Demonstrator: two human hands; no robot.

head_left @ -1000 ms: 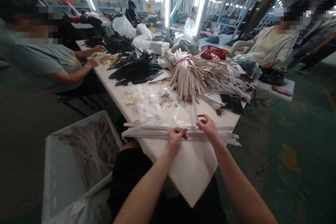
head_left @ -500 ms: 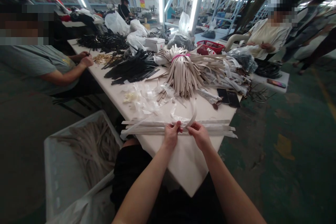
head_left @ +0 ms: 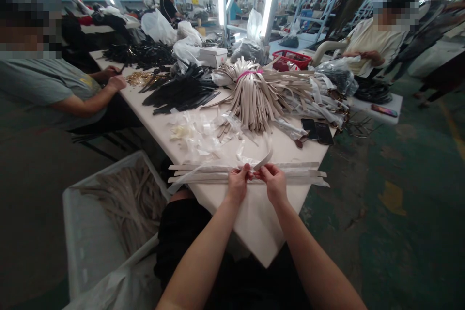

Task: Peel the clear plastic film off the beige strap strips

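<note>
My left hand (head_left: 239, 183) and my right hand (head_left: 271, 180) are close together over the near part of the white table (head_left: 254, 218). Both have their fingers closed on one light strip (head_left: 266, 156), which curves up and back between them. Under and beside the hands, several long pale strips (head_left: 203, 175) lie crosswise, their ends passing the table's edges. Beyond the hands stands a big beige bundle of strips (head_left: 250, 101) tied with a pink band. Crumpled clear film (head_left: 196, 138) lies left of it.
Black strips (head_left: 181, 89), a white box (head_left: 213, 56) and a red basket (head_left: 291, 59) are farther back. Two dark flat objects (head_left: 317, 131) lie by the right edge. A white bin (head_left: 83, 247) stands lower left. People sit at left (head_left: 54, 92) and right (head_left: 368, 46).
My right hand has moved slightly left, nearer my left hand. The curved part of the strip between them now leans lower. The whole view has shifted a little.
</note>
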